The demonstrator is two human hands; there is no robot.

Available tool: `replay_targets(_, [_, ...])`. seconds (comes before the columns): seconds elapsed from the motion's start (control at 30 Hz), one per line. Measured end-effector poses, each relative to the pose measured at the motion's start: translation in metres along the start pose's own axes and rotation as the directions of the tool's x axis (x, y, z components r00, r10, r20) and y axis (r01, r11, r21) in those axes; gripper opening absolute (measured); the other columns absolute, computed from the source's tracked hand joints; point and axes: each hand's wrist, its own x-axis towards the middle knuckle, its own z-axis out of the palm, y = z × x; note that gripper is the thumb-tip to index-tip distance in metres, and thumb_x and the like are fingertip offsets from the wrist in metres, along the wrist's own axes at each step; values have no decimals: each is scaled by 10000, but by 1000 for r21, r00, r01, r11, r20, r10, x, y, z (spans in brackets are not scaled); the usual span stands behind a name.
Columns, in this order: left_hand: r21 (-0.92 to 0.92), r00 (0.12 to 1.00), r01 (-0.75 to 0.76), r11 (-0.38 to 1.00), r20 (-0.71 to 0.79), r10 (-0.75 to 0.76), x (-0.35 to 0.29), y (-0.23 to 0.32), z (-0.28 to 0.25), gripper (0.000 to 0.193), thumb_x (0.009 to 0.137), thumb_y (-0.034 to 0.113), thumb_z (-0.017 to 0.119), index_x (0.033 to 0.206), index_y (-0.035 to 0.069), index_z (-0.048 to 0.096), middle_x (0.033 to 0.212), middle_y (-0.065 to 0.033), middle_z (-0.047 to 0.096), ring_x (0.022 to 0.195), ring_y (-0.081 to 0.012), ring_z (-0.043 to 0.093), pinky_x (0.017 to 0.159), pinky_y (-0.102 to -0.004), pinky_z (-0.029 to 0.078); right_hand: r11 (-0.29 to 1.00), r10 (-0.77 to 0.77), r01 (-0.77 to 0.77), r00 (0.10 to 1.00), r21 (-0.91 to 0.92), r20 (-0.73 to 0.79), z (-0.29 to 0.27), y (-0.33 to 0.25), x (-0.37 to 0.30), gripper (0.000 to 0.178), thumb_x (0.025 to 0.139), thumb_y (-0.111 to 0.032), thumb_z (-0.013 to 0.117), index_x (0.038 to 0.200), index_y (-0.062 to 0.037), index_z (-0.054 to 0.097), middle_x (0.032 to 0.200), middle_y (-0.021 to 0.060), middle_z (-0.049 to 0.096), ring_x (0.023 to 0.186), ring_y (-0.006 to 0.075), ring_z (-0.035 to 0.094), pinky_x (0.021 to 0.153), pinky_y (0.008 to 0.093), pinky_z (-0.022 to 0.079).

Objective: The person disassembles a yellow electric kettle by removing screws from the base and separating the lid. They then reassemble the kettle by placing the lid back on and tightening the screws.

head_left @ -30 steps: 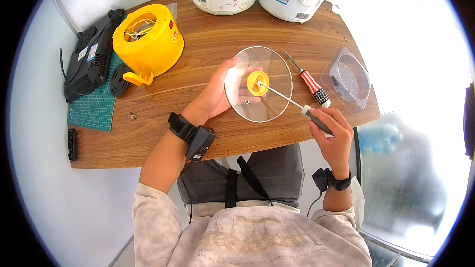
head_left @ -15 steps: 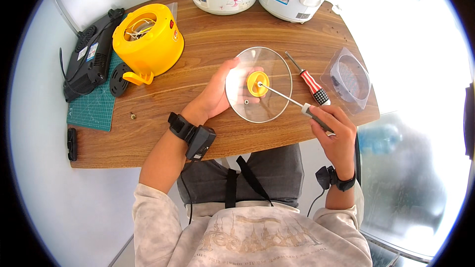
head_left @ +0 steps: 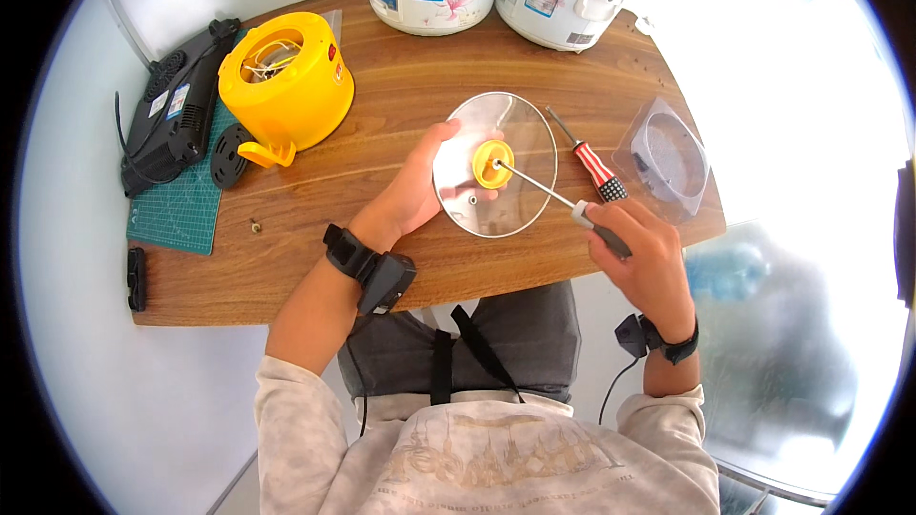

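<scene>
My left hand [head_left: 417, 193] is closed round the left edge of a round glass lid [head_left: 520, 205] with a metal rim. Its thumb lies on the near face, and some fingers show through the glass behind. At the lid's middle sits a yellow knob [head_left: 485, 176], its hollow side facing me. My right hand [head_left: 641, 246] grips the grey handle of a screwdriver [head_left: 539, 186]. The shaft slants up to the left, with its tip at the centre of the knob. A small vent hole with a metal ring shows in the glass below the knob.
Right of the lid lie a second screwdriver [head_left: 599, 172] with a striped handle and a clear plastic piece [head_left: 701, 167]. A yellow appliance housing [head_left: 310, 105] with exposed wires stands left, near a black device [head_left: 181, 110] on a green cutting mat [head_left: 176, 224]. Two rice cookers [head_left: 429, 14] stand behind.
The lid, both hands and the screwdriver have shifted very slightly left. My right hand has turned a little on the handle. The screwdriver tip stays at the knob's centre.
</scene>
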Motion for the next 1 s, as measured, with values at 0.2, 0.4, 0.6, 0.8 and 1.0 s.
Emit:
replay_targets(0.2, [52,988,-143,988,-59,146,-4,2,10,771,1022,543,365,1508,-55,390,1453,-191,530,1261,-323,586,1046,-437,492,997,22,-15,995,74,-94,24,-1,-10,227,844,-11,729,1063,-37,677,953,122,655,746,331,661,652,388,532])
replay_targets(0.4, [105,955,-283,953,-66,290,-4,-1,7,717,1013,466,433,1512,-46,391,1443,-172,535,1269,-288,572,1059,-424,483,976,114,-95,990,195,-86,43,-4,-15,187,860,-7,715,1022,-11,622,950,149,640,788,367,648,687,390,527])
replay_targets(0.6, [221,955,-283,933,-24,296,-5,0,2,674,873,108,513,1523,-28,396,1400,-146,562,1256,-248,575,1084,-378,461,913,246,-201,966,356,-84,59,-1,-20,199,856,-28,726,994,13,589,922,161,636,771,327,643,691,350,512])
replay_targets(0.8, [320,963,-256,912,7,268,-5,4,1,779,773,-36,468,1546,-12,374,1409,-151,560,1283,-235,562,1096,-365,453,892,288,-239,955,384,-73,60,0,-22,207,850,-38,730,982,16,580,899,151,632,756,268,631,696,332,507])
replay_targets(1.0, [355,972,-222,908,10,234,-10,5,12,756,807,-55,423,1558,-13,347,1509,-156,463,1342,-245,522,1156,-369,414,850,322,-294,947,437,12,53,4,-24,198,880,-37,714,996,24,565,894,127,655,688,197,627,655,303,506])
